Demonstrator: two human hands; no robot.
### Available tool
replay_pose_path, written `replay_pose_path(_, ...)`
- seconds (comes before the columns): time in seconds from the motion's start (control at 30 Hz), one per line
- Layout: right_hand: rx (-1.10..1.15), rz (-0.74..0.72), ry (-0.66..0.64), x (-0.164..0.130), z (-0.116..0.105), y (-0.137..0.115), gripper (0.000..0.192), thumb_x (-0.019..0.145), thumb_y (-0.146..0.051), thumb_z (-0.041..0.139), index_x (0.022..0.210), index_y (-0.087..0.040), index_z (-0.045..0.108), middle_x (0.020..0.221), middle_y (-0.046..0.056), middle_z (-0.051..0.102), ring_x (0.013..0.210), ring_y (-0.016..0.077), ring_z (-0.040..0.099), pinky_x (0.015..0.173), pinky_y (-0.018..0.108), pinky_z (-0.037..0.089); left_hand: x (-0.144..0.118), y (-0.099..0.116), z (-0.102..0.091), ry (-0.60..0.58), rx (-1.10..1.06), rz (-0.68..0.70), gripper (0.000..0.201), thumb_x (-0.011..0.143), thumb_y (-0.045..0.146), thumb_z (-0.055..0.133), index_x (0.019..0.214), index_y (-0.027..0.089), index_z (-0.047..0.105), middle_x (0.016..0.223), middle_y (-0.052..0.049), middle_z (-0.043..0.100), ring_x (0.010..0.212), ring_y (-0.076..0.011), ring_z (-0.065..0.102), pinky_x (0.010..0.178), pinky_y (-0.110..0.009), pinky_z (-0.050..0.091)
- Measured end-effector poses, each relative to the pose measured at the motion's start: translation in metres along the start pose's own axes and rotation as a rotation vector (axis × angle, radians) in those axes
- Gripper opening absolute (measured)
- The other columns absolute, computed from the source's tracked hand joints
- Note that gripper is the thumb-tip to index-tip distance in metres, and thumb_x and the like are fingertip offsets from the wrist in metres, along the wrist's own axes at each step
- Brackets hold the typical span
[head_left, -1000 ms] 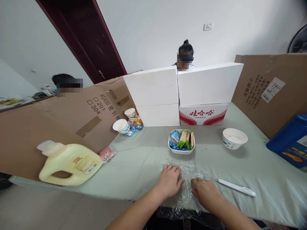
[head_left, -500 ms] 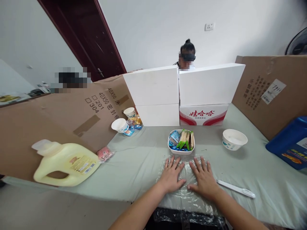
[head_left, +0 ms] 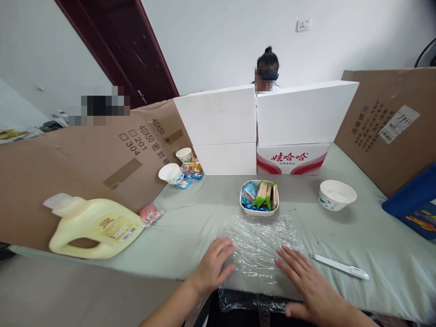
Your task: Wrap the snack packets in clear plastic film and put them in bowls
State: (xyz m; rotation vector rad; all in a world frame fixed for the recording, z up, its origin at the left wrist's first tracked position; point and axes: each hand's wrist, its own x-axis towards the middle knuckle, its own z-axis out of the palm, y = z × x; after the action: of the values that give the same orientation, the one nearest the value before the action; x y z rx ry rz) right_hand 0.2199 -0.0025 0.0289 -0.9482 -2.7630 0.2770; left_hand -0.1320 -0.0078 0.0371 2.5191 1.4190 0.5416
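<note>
Clutter on a green-clothed table, walled in by cardboard.

A yellow jug (head_left: 93,225) lies on its side at the left, a pink packet (head_left: 150,213) just beside it. A white dish (head_left: 259,198) holds snack packets and sticks. An empty paper bowl (head_left: 337,195) sits to its right, a white pen (head_left: 341,266) nearer. Two paper cups (head_left: 171,173) stand by white boxes (head_left: 259,129). A blue box (head_left: 413,203) is far right.
</note>
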Motion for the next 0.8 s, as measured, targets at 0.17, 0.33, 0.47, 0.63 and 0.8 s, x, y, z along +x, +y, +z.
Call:
replay_pose_path(0.17, 0.019, 0.014, -0.111, -0.051, 0.018, 0.008, 0.073, 0.086, -0.029, 0.056, 0.150, -0.034, 0.020, 0.154, 0.000, 0.027, 0.142, 0.0271, 0.025, 0.114, 0.045, 0.025, -0.050, 0.011, 0.007, -0.214, -0.029, 0.285, 0.076, 0.074, 0.053, 0.072, 0.141, 0.037, 0.039, 0.146, -0.010, 0.044, 0.133, -0.0347, 0.040, 0.109, -0.053, 0.034)
replay_pose_path(0.33, 0.028, -0.031, 0.018, -0.062, 0.014, 0.007, 0.043, 0.092, -0.025, 0.050, 0.134, -0.032, 0.050, 0.137, 0.003, 0.055, 0.132, 0.0220, 0.043, 0.111, 0.039, 0.033, -0.051, 0.013, 0.007, -0.131, -0.104, 0.212, 0.033, 0.088, 0.010, 0.048, 0.113, 0.027, 0.060, 0.129, -0.006, 0.061, 0.131, -0.0248, 0.046, 0.108, -0.043, 0.037)
replay_pose_path(0.47, 0.279, 0.104, 0.134, -0.051, -0.005, -0.010, 0.021, 0.093, -0.026, 0.047, 0.107, -0.026, 0.063, 0.104, 0.005, 0.070, 0.100, 0.0179, 0.064, 0.090, 0.030, 0.050, -0.037, 0.020, -0.005, 0.020, -0.372, -0.043, 0.018, 0.089, 0.017, 0.045, 0.094, 0.020, 0.062, 0.094, -0.006, 0.070, 0.094, -0.0191, 0.066, 0.084, -0.030, 0.052)
replay_pose_path(0.63, 0.584, 0.560, 0.293, -0.028, -0.001, -0.009, 0.027, 0.092, -0.040, 0.042, 0.093, -0.024, 0.064, 0.088, 0.004, 0.070, 0.081, 0.0188, 0.066, 0.071, 0.029, 0.053, -0.006, 0.015, -0.009, 0.119, -0.541, -0.464, 0.021, 0.088, 0.029, 0.046, 0.099, 0.018, 0.060, 0.071, 0.000, 0.064, 0.056, -0.0129, 0.061, 0.059, -0.023, 0.049)
replay_pose_path(0.8, 0.712, 0.777, 0.450, 0.010, 0.015, 0.009, 0.037, 0.080, -0.044, 0.051, 0.108, -0.020, 0.058, 0.095, 0.007, 0.070, 0.084, 0.0222, 0.067, 0.076, 0.036, 0.053, 0.028, 0.007, 0.011, 0.176, -0.377, -0.668, 0.031, 0.083, 0.022, 0.051, 0.112, 0.016, 0.058, 0.071, 0.001, 0.064, 0.059, -0.0143, 0.060, 0.062, -0.024, 0.046)
